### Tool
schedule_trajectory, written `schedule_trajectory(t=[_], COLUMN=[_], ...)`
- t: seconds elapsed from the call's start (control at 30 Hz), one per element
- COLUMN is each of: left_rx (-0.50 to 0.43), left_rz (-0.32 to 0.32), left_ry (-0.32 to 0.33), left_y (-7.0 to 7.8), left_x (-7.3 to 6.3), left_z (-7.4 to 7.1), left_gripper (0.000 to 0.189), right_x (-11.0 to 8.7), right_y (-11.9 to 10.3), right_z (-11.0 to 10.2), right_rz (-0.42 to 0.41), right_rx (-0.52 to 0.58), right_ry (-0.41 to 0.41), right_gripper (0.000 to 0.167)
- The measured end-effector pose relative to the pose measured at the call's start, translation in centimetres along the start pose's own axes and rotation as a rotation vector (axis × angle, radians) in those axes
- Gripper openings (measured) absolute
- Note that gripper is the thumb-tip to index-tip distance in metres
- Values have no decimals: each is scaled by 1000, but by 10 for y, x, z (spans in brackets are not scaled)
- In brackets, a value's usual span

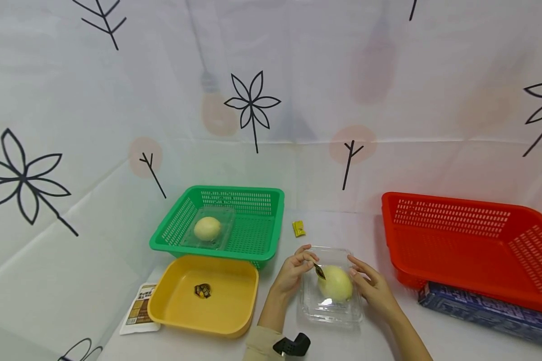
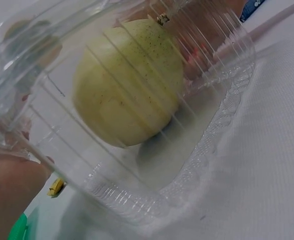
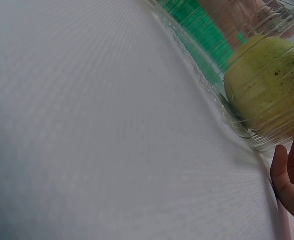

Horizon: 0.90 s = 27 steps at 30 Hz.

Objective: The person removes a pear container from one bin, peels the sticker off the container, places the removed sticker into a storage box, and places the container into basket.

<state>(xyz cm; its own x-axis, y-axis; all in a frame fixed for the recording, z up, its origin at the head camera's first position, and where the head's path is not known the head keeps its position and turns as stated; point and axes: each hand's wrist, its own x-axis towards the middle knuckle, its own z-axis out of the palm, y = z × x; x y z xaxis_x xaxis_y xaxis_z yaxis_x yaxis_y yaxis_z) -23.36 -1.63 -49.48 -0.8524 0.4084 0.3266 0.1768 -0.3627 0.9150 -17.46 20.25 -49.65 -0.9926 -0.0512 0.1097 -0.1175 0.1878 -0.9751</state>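
A clear plastic clamshell box (image 1: 313, 313) stands on the white table with a round yellow-green pear (image 1: 336, 285) inside, speckled and with a stem end. At the left side of the box, my left hand (image 1: 293, 271) pinches a small dark packet (image 1: 319, 271) between its fingertips, over the box. My right hand (image 1: 375, 291) touches the right side of the box, fingers loosely extended. In the right wrist view, some right fingers (image 3: 282, 172) lie close to the box's lower edge. The left wrist view shows the pear (image 2: 129, 82) through the ribbed plastic wall.
A green basket (image 1: 257, 225) at the back left holds another clear box with a pale round fruit (image 1: 207, 228). A yellow bin (image 1: 228, 313) contains small dark packets (image 1: 202, 291); a white pouch (image 1: 140, 311) lies beside it. Nearby are a yellow packet (image 1: 299, 228), red basket (image 1: 451, 255) and blue box (image 1: 488, 313).
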Motion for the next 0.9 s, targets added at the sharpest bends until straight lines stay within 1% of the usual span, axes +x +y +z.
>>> schedule_trajectory(t=[0.27, 0.53, 0.6, 0.73, 0.9], left_rx=[-3, -2, -3, -19, -37], left_rz=[-11, -4, -3, -3, -3], left_ry=[-2, -17, -18, -19, -29], left_y=[-1, -2, -1, 1, 1], left_x=[0, 0, -1, -1, -1], left_z=[0, -3, -3, -3, -3], left_gripper=[27, 28, 26, 15, 25], right_x=[-1, 0, 0, 0, 0], right_y=[1, 1, 1, -1, -3], right_z=[0, 0, 0, 0, 0], right_rz=[-21, -9, -6, -4, 3], right_rx=[-5, -4, -4, -10, -22], right_ry=[5, 2, 1, -4, -5], right_gripper=[43, 43, 43, 44, 45])
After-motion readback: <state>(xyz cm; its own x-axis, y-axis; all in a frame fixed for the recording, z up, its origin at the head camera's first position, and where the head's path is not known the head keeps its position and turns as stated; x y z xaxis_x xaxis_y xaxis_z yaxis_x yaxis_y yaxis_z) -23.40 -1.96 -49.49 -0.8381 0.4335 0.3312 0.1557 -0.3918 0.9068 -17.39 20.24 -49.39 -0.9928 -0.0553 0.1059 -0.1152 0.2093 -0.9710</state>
